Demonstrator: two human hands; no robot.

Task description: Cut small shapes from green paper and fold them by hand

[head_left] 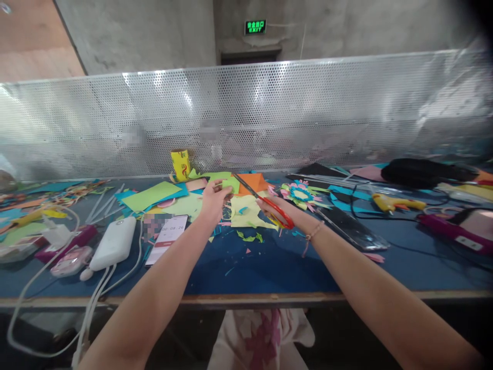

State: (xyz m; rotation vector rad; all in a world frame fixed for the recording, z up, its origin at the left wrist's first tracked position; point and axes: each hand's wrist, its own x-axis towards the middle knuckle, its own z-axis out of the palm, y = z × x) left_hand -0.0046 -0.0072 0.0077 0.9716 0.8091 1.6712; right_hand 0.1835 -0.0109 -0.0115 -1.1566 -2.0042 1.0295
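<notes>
two hands (215, 196) (288, 206), left holding green paper (231, 184), right scissors (265, 199)

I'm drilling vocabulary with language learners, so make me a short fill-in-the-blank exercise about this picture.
1. The right hand holds a pair of ____.
2. The paper in the left hand is ____.
3. The power bank beside the phone is ____.
4. In English, the lit sign reads ____.

Missing words: scissors; green; white; EXIT.
</notes>
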